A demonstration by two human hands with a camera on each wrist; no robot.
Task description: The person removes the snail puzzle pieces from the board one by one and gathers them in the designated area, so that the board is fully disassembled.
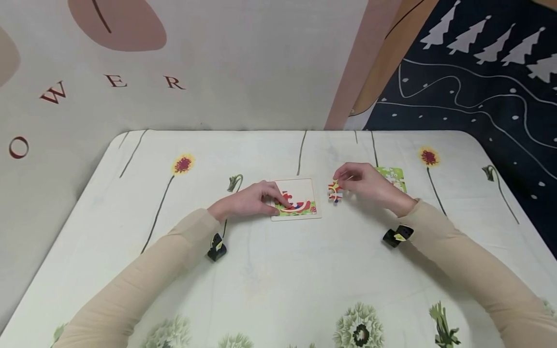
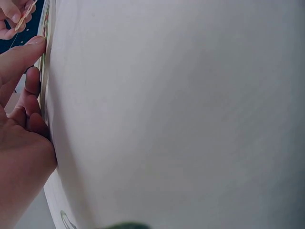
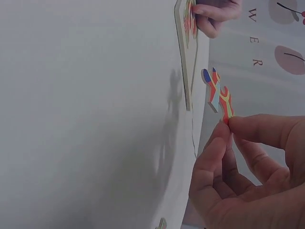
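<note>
Between the thumb and finger of my right grip (image 1: 364,181), I pinch a small bit of puzzle (image 1: 335,192). It looks like two pieces stuck together, with red, yellow, blue and white on them. I hold it up off the desk (image 1: 278,270), just to the right of the puzzle board (image 1: 302,187), and the two do not touch.

My left grip (image 1: 250,199) is loose. It lies at the left side of the board, and a fingertip rests on the pieces there. The pieces in the board (image 1: 306,208) make a row along the side near me, with red, white, blue and green, and some more red goes up at the left. The rest of the board is plain and pale.

Behind my right grip, a green card (image 1: 393,178) lies flat, and my grip hides some of it. I wear a black camera (image 1: 398,236) on each wrist, and tan sleeves (image 1: 169,256). Flowers are drawn on the white cloth under it all. Past the desk, a pale wall cloth (image 1: 261,58) has big letters, and a dark cloth (image 1: 461,92) has white trees.
</note>
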